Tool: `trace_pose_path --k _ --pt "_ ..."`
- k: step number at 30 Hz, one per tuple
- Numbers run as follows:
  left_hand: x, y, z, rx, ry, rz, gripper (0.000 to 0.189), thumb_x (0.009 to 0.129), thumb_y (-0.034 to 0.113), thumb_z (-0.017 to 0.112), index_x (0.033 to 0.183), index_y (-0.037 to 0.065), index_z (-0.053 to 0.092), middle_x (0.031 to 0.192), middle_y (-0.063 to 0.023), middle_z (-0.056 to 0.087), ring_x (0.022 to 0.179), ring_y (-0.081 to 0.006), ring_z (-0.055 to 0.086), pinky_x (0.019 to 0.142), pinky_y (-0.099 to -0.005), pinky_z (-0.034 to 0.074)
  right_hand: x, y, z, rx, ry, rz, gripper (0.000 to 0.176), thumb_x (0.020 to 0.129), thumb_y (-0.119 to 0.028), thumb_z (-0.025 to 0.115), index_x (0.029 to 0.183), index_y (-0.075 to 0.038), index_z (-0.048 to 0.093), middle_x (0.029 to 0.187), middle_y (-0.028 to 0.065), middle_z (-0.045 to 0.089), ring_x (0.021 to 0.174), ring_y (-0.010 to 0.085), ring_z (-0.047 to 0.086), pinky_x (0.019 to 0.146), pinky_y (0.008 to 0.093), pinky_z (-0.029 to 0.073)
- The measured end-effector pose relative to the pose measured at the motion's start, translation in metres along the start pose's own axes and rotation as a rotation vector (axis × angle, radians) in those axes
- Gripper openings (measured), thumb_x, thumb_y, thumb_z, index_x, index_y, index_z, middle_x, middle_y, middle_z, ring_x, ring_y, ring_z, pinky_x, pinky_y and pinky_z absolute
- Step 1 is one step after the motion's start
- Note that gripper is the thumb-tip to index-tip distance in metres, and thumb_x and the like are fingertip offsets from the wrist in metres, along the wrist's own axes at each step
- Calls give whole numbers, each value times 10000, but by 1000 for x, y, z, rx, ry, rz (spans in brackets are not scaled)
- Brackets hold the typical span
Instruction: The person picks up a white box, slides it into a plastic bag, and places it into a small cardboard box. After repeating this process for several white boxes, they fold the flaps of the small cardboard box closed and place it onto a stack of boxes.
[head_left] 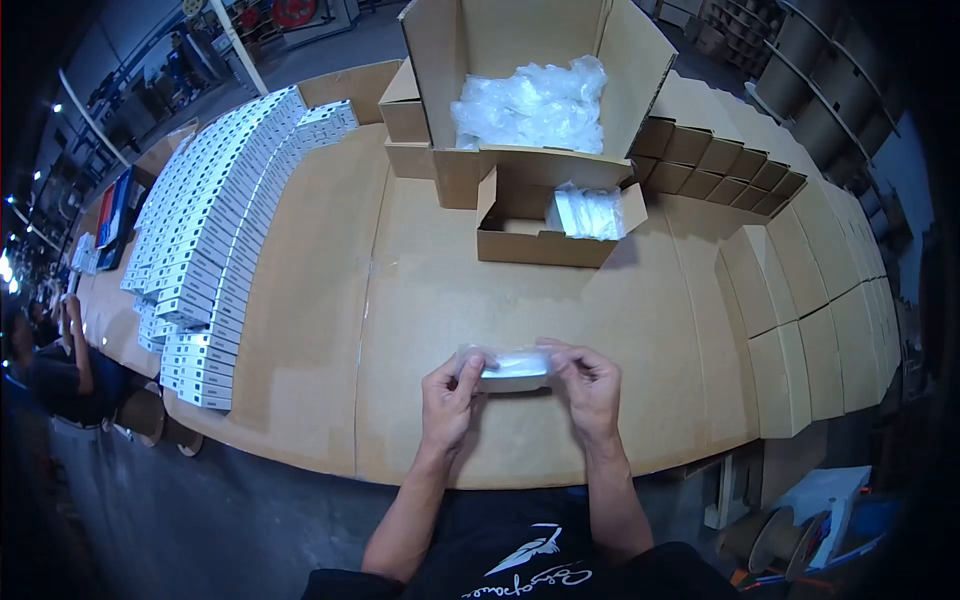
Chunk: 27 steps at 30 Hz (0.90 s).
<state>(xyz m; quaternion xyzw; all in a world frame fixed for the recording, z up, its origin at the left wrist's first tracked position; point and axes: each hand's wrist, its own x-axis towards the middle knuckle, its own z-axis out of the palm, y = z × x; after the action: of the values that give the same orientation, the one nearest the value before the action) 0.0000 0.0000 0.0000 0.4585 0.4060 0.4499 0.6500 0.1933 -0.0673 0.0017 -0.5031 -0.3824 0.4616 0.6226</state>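
Observation:
Between my two hands, low over the front of the table, is a small item in a clear plastic bag (516, 364). My left hand (455, 395) pinches its left end, thumb on top. At the other end my right hand (588, 385) grips the plastic between thumb and fingers. What lies inside the bag looks pale and shiny; I cannot make out its kind. Beyond my hands stands an open small cardboard box (540, 248), with several bagged white items (588, 213) upright in its right part. Behind it, a large open carton (440, 90) holds a heap of clear plastic bags (535, 105).
Long stacks of small white boxes (215, 215) line the left side. Rows of brown cartons stand at right (785, 270) and back right (715, 160). Cardboard covers the table (480, 310). Another person (65, 365) is at the far left; a spool (775, 540) stands lower right.

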Motion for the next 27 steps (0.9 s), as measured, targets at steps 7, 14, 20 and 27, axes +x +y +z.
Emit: trace_pose_path --k 7,14,20,27 --pt "3 9 5 17 48 -43 300 1062 279 633 1014 27 789 717 71 569 645 -20 407 575 -227 333 0 -27 10 -267 -131 -221 193 879 -13 775 1071 -28 791 1254 152 709 1088 212 678 967 309 516" --pt "7 -10 -8 -47 13 -17 274 1100 280 556 966 50 621 831 5 632 657 -21 522 566 -218 452 3 -28 19 -306 -156 -60 301 848 14 789 1147 2 758 1168 140 755 1061 206 695 948 321 534" --pt "7 -20 -9 -138 2 -13 204 1114 257 512 1043 69 544 887 -28 651 745 -73 619 640 -234 521 6 -29 14 -436 -157 -89 324 826 -61 827 1141 -21 766 1222 183 739 1227 316 665 1061 399 498" --pt "4 24 -9 162 -274 170 580 970 77 708 1508 83 489 1071 -78 681 889 -108 647 758 -256 531 8 -26 4 -549 -172 -149 286 807 -108 847 1075 -38 776 1309 138 705 1379 369 538 1139 474 430"
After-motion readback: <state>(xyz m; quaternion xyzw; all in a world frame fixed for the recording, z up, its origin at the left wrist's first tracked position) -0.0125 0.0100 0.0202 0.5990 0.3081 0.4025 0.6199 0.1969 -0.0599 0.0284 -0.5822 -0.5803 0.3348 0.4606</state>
